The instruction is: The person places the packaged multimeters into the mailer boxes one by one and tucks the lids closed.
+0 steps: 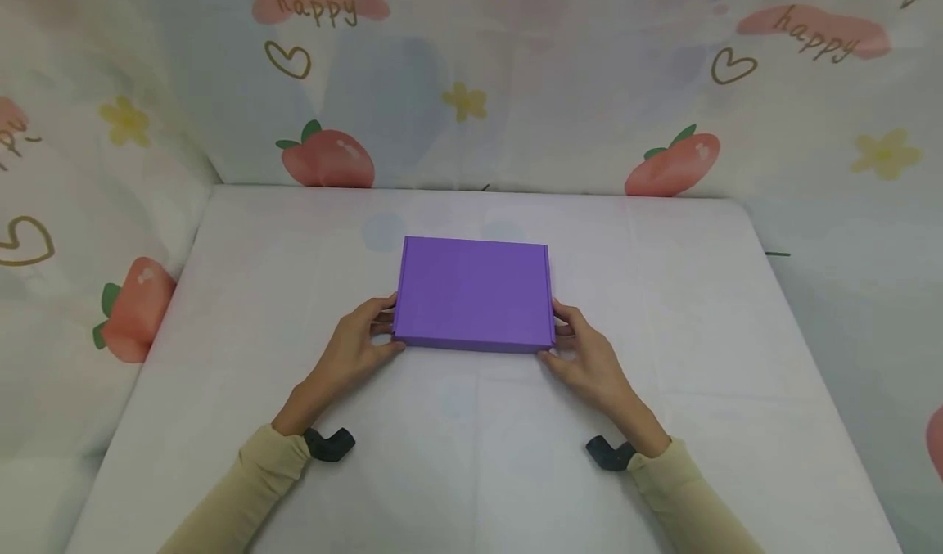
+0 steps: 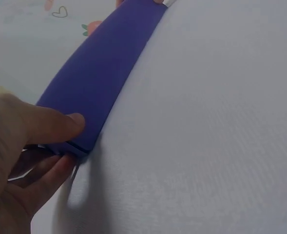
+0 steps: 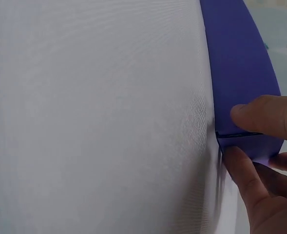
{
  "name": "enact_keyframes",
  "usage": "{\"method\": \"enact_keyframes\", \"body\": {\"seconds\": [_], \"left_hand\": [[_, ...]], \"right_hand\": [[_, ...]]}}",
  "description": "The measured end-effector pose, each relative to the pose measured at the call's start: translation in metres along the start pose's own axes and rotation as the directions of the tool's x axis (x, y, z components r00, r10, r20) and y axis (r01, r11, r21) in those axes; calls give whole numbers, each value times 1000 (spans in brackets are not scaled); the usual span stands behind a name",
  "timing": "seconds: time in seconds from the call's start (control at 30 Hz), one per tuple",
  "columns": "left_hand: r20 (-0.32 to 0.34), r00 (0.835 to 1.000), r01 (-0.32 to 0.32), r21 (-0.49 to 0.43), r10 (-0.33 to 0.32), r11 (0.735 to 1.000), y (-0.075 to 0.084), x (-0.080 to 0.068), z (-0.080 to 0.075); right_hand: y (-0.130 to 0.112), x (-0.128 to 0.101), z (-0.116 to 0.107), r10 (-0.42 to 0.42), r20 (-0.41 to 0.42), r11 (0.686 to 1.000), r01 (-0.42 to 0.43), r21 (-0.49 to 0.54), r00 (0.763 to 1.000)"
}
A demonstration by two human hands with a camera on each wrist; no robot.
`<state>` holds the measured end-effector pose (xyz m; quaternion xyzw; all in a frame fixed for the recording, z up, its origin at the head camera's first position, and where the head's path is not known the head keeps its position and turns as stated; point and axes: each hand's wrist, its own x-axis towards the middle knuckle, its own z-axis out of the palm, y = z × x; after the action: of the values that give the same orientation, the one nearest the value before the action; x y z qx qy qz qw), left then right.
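A flat rectangular purple cardboard box (image 1: 474, 294) lies closed in the middle of the bench (image 1: 663, 423), which is covered with a white cloth. The person holds the box at its two near corners.

The left hand (image 1: 358, 348) is at the near left corner of the box. In the left wrist view the thumb (image 2: 55, 124) presses on the near side wall of the box (image 2: 97, 80), and another finger lies below the corner against the cloth, so the hand pinches this corner.

The right hand (image 1: 584, 356) is at the near right corner in the same manner. In the right wrist view the thumb (image 3: 260, 117) lies on the side wall of the box (image 3: 238, 63), just above a thin seam line, and one finger touches the lower edge of the corner. The fingers are curled around it, so this hand also grips the box.

Both arms wear pale yellow sleeves (image 1: 265, 476), and a small dark mount (image 1: 329, 443) sits at each wrist.

Behind the bench and on both sides hangs a light fabric curtain (image 1: 516, 87) printed with peaches, yellow flowers, hearts and the word "happy".
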<state>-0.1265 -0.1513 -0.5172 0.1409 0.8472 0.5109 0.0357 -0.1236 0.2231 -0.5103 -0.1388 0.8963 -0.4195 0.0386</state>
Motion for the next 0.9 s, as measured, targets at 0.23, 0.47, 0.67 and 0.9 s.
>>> {"method": "enact_keyframes", "body": {"seconds": [0.23, 0.47, 0.67, 0.9], "left_hand": [[17, 999, 33, 50, -34, 998, 1, 1, -2], [128, 986, 111, -2, -109, 994, 1, 7, -15], [226, 968, 106, 23, -108, 994, -2, 21, -23], [262, 958, 113, 40, -119, 993, -3, 23, -24]], "right_hand": [[0, 0, -2, 7, 33, 999, -8, 32, 999], [7, 0, -8, 46, 126, 995, -56, 77, 991], [11, 4, -12, -13, 123, 995, 1, 98, 992], [14, 5, -13, -50, 113, 992, 35, 123, 992]]}}
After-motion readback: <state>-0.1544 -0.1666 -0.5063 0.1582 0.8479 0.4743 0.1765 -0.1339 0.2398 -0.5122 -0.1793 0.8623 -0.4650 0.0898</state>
